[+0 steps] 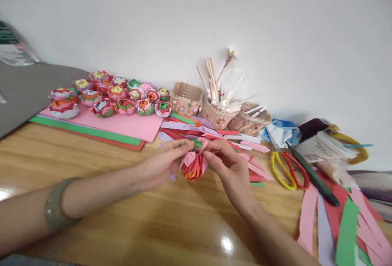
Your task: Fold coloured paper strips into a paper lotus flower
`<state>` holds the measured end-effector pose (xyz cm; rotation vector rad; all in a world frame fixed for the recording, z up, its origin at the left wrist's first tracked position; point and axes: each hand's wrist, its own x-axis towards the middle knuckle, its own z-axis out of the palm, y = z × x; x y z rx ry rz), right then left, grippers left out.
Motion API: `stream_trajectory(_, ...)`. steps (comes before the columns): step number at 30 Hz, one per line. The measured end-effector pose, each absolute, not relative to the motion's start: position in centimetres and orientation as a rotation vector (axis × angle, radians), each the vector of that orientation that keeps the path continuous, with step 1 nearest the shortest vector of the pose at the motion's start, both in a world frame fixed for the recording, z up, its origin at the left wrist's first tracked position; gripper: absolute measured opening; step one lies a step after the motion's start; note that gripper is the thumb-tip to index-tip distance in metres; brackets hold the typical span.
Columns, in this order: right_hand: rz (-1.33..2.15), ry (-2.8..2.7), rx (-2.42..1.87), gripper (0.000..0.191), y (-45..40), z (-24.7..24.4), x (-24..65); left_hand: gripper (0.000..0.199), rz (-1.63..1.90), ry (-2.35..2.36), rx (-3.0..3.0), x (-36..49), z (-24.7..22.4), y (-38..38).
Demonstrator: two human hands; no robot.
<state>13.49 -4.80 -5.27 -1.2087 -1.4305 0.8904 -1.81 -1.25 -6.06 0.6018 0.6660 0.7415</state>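
Paper flower (194,165), in the head view, sits between the two hands in front of the wooden table (147,225), green and pink at its upper edge, red below and orange at the bottom. The left hand (167,158) has its fingertips drawn together in a pinch on the flower's upper left edge; a bracelet (56,205) rings that forearm. The right hand (231,168) has its fingertips nearly together, on a pink fold at the upper right.

Just behind the hands lie folded paper strips (232,132) in several colours. Beyond them stand three small baskets (186,102), the middle one holding sticks (211,72). On the left, a group of paper blooms (102,107) rests on stacked coloured sheets (134,125). To the right are scissors (287,160) with one yellow and one red handle, a dark slim tool (317,178) touching them, a white tub (326,145) and long loose strips (347,229).
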Motion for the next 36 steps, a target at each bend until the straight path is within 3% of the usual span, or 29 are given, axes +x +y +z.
stream_trajectory(9,0.607,-1.575,-1.256,0.011,-4.9,-5.8,13.4,0.032,0.744,0.698,0.819,-2.3,-5.9,-0.8)
stream_trajectory(14,0.441,-1.706,-1.3,0.019,-4.8,-6.8,13.6,0.01,0.776,0.776,0.944,-2.3,-5.5,-0.6)
stream_trajectory(22,0.094,-1.792,-1.274,0.019,-5.3,-6.8,13.4,0.017,0.803,0.925,1.144,-2.4,-5.0,-1.0)
stream_trajectory(36,-0.247,-1.901,-1.024,0.017,-5.5,-5.8,13.7,0.017,1.069,0.793,1.588,-2.9,-5.7,-2.3)
